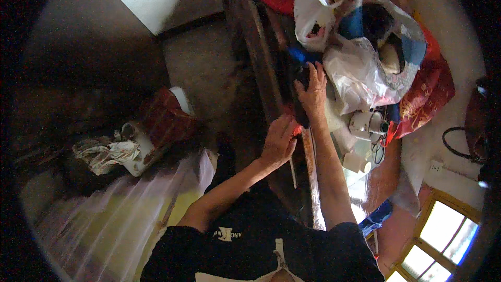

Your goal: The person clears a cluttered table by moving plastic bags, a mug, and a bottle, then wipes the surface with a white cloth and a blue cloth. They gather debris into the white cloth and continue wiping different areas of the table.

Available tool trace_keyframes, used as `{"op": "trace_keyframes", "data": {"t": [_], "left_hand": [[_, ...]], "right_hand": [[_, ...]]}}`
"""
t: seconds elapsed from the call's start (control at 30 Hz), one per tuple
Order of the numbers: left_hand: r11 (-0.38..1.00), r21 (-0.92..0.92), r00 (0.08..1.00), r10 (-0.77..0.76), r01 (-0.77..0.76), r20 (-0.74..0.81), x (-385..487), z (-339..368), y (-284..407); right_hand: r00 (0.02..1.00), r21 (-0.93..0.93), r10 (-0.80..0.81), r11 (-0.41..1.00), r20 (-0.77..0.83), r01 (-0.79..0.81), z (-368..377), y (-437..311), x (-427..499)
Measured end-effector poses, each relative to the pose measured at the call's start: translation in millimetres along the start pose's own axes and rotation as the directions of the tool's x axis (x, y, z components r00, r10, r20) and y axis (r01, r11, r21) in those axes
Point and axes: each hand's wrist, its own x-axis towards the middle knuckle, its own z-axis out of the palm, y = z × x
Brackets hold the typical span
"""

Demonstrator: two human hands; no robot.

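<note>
My left hand (278, 139) is beside a small red item (297, 129) at the front of a dark wooden piece of furniture. Its fingers are partly curled, and the frame does not settle whether it grips that item. My right hand (313, 90) reaches farther over a dark recess that looks like an open drawer, its fingers spread over dark contents too dim to name. A blue object (297, 54) lies just beyond its fingertips. Right of this hand, a clear plastic bag (352, 66) rests on the furniture's top.
A white plastic bag (315, 15), a red patterned cloth (434, 86), an enamel mug (362, 125) and a small white container (356, 163) sit on the right. At left are a crumpled cloth (113, 154) and a bed with sheer netting (117, 211). A window (442, 227) is at lower right.
</note>
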Motion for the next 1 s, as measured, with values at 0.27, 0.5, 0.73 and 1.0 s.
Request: {"op": "trace_keyframes", "data": {"t": [0.27,0.5,0.73,1.0], "left_hand": [[0.978,0.205,0.947,-0.024,-0.044,0.32,-5.1,-0.6,-6.6],[0.991,0.118,0.973,0.033,-0.062,0.229,-1.4,-28.0,-15.9],[0.998,0.052,0.994,-0.038,0.032,0.103,-6.3,-70.1,-47.1],[0.993,0.082,0.995,-0.075,0.08,-0.068,-14.9,-118.0,-86.5]], "right_hand": [[0.994,-0.014,-0.094,0.996,-0.062,0.093,41.7,14.2,58.6],[0.995,-0.046,-0.095,0.995,-0.022,0.094,38.5,-10.4,46.8],[0.972,-0.173,-0.229,0.961,-0.055,0.217,68.3,-52.5,75.8],[0.989,-0.077,-0.095,0.993,-0.115,0.086,90.0,-62.9,119.7]]}}
